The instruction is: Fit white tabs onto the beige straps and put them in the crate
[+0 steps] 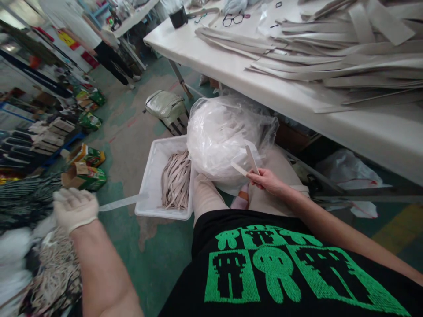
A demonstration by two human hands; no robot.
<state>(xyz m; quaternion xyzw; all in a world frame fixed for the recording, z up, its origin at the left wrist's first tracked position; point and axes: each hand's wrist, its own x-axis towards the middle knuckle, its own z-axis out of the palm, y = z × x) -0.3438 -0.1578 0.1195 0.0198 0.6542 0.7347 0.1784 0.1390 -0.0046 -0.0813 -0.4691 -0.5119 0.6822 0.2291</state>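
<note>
Strips (238, 168) in right hand (267, 180); bag (218, 136), tray (148, 176) beside

Your gloved left hand (75, 207) motion-blurred; grip on smeared strip (122, 202) unclear. On your right hand (268, 180), finger ends hidden under two strips (247, 162). Plastic bag (228, 132) clouds contents. Bench (363, 127) cut off top, right. Far person (82, 26) cropped at top.

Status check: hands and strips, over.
Left hand, gloved, grips one long strip. Right hand pinches two strips by the bag. Bin of strips sits between.
</note>
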